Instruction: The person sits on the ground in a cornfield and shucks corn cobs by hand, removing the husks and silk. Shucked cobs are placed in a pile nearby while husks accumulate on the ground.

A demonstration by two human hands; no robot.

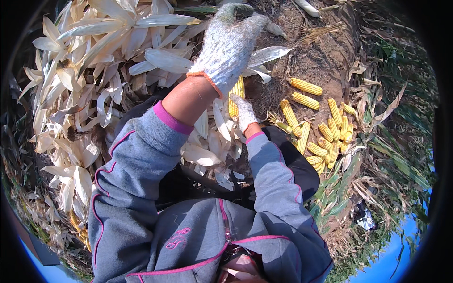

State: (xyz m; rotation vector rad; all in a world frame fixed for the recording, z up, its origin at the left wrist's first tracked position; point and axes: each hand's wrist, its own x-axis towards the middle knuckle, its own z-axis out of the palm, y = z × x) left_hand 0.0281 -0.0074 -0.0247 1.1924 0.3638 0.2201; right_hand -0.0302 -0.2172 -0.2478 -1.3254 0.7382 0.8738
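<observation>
My left hand, in a whitish knit glove with an orange cuff edge, is raised at the top middle. Its fingers look curled closed, and what they hold, if anything, is hidden. A pale husk shows right beside its thumb; whether they touch I cannot tell. Lower down, my right hand, gloved too, is closed around a bare yellow corn cob. My left glove and wrist partly cover that cob's upper part. Pale husk leaves hang just left of it.
A big heap of dry husks fills the left side. Several husked cobs lie piled on the soil at right, with a few loose cobs farther off. Green and dry corn stalks border the right edge.
</observation>
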